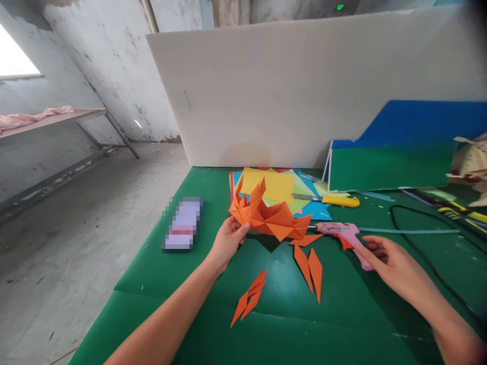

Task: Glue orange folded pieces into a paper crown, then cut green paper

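Note:
My left hand [228,239] pinches the near-left corner of a folded orange paper figure [272,215] with several pointed flaps, holding it on the green table cover [182,304]. My right hand [391,261] is wrapped round the handle of a pink glue gun [342,233], whose nozzle points left toward the orange figure. Several loose folded orange paper pieces lie near me: a pair [310,268] just below the figure and another cluster [249,301] further toward me.
A stack of coloured paper sheets [274,185] lies behind the figure, with a yellow-handled knife [335,200] on it. A blurred rectangular object [183,224] sits left. A white board [304,86] stands at the back; green and blue boards [391,165] lean right. A black cable [422,253] loops right.

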### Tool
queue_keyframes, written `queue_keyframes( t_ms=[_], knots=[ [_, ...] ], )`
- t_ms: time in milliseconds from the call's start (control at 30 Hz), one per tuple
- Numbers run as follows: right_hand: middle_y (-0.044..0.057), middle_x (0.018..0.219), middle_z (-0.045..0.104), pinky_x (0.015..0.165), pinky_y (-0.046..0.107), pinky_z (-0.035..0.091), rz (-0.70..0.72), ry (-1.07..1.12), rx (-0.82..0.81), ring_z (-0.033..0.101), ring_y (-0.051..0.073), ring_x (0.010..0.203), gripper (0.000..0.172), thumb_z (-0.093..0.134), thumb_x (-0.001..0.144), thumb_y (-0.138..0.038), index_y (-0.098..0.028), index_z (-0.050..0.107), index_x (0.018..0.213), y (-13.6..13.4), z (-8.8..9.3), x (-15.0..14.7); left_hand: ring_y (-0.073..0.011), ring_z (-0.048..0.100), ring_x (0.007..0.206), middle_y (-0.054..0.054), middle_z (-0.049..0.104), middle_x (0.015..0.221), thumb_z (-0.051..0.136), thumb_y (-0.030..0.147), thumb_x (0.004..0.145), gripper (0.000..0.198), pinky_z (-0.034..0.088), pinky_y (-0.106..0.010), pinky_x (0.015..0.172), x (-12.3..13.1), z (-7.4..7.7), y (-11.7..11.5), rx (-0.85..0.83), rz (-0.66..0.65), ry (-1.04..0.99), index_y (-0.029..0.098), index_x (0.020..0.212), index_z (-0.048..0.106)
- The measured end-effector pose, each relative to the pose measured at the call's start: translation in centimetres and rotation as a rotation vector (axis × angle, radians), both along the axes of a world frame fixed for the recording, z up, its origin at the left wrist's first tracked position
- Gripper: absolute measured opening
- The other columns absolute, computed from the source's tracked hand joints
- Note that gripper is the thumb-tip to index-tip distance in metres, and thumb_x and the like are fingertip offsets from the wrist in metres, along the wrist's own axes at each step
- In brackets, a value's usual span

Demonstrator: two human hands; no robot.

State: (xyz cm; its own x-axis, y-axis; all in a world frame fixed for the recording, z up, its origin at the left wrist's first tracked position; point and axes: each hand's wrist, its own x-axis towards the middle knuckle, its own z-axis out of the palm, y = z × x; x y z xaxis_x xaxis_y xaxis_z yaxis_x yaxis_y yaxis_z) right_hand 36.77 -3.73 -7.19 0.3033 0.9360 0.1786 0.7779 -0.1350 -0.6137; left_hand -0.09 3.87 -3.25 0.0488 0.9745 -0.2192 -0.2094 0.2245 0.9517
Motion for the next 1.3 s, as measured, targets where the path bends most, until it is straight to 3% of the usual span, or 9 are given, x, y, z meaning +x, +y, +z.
queue_keyframes(
  t_ms=[133, 300, 400, 600, 767, 900, 1067, 1167, 1300],
  knots=[
    [0.01, 0.084, 0.07, 0.052, 0.036, 0.053, 0.053, 0.007, -0.136, 0.068, 0.028, 0.064, 0.039, 0.063, 0.076, -0.054, -0.024, 0.063, 0.101, 0.1, -0.1, 0.0, -0.0091, 0.06, 0.059, -0.001, 0.066, 0.07, 0.075, 0.015, 0.075, 0.035, 0.046, -0.02, 0.06, -0.1, 0.2, 0.0, -0.102, 0.069, -0.15, 0.016, 0.106, 0.057],
    [0.009, 0.085, 0.07, 0.051, 0.037, 0.05, 0.06, -0.118, -0.09, 0.066, 0.028, 0.065, 0.037, 0.058, 0.079, -0.056, -0.027, 0.065, 0.099, 0.1, 0.2, -0.6, -0.012, 0.063, 0.066, -0.003, 0.063, 0.073, 0.066, 0.021, 0.084, 0.01, 0.052, -0.024, 0.064, -0.5, 0.8, 0.1, -0.186, 0.012, -0.271, 0.014, 0.087, 0.059],
    [0.01, 0.091, 0.069, 0.056, 0.037, 0.051, 0.02, -0.137, -0.14, 0.066, 0.028, 0.071, 0.047, 0.054, 0.079, -0.06, -0.022, 0.064, 0.105, 0.2, -0.1, -0.4, -0.0121, 0.064, 0.069, -0.006, 0.066, 0.083, 0.059, 0.018, 0.088, 0.005, 0.055, -0.027, 0.072, -0.3, 1.0, 0.3, -0.194, -0.022, -0.376, 0.014, 0.09, 0.06],
    [0.012, 0.098, 0.068, 0.062, 0.038, 0.052, 0.019, -0.145, -0.162, 0.065, 0.026, 0.075, 0.053, 0.051, 0.081, -0.06, -0.018, 0.064, 0.111, 0.4, -0.1, -0.2, -0.0106, 0.066, 0.077, -0.004, 0.068, 0.095, 0.055, 0.009, 0.086, 0.02, 0.054, -0.022, 0.069, 0.9, 2.0, 1.2, -0.163, -0.016, -0.584, 0.018, 0.103, 0.06],
    [0.012, 0.095, 0.069, 0.063, 0.04, 0.052, 0.03, -0.16, -0.095, 0.066, 0.03, 0.076, 0.044, 0.052, 0.082, -0.054, -0.02, 0.065, 0.105, 0.2, 0.1, -0.2, -0.009, 0.065, 0.078, -0.001, 0.067, 0.097, 0.055, 0.008, 0.084, 0.026, 0.053, -0.019, 0.07, 2.0, 2.4, 3.0, -0.036, -0.017, -0.627, 0.022, 0.106, 0.06],
    [0.012, 0.096, 0.069, 0.061, 0.041, 0.052, 0.047, -0.144, -0.024, 0.068, 0.033, 0.079, 0.03, 0.052, 0.083, -0.05, -0.027, 0.067, 0.097, 0.1, 0.4, 0.2, -0.0099, 0.064, 0.07, -0.004, 0.068, 0.089, 0.058, 0.016, 0.084, 0.015, 0.053, -0.023, 0.069, 2.4, 1.0, 4.0, -0.001, -0.031, -0.275, 0.018, 0.099, 0.059],
    [0.013, 0.101, 0.065, 0.064, 0.04, 0.055, -0.013, 0.03, -0.087, 0.067, 0.03, 0.079, 0.034, 0.054, 0.082, -0.051, -0.026, 0.067, 0.102, 0.0, 0.3, 1.1, -0.0116, 0.059, 0.05, 0.003, 0.062, 0.062, 0.065, 0.018, 0.08, 0.036, 0.045, -0.022, 0.051, 1.3, -0.8, 4.7, 0.025, 0.012, 0.081, 0.018, 0.112, 0.05],
    [0.012, 0.105, 0.062, 0.064, 0.037, 0.057, -0.039, 0.163, -0.093, 0.068, 0.026, 0.076, 0.038, 0.053, 0.083, -0.052, -0.025, 0.066, 0.105, -0.1, 0.5, 1.1, -0.0126, 0.057, 0.046, 0.005, 0.059, 0.056, 0.061, 0.017, 0.081, 0.027, 0.041, -0.022, 0.048, 0.3, -1.0, 4.9, 0.071, -0.015, 0.268, 0.019, 0.107, 0.053],
    [0.013, 0.105, 0.063, 0.067, 0.033, 0.057, -0.036, 0.244, -0.071, 0.068, 0.024, 0.077, 0.039, 0.054, 0.084, -0.051, -0.023, 0.064, 0.109, -0.4, 1.3, 0.4, -0.0126, 0.052, 0.045, 0.003, 0.059, 0.057, 0.06, 0.016, 0.08, 0.009, 0.035, -0.024, 0.05, -1.4, -0.2, 4.0, 0.15, -0.072, 0.495, 0.02, 0.088, 0.062]
  ],
)
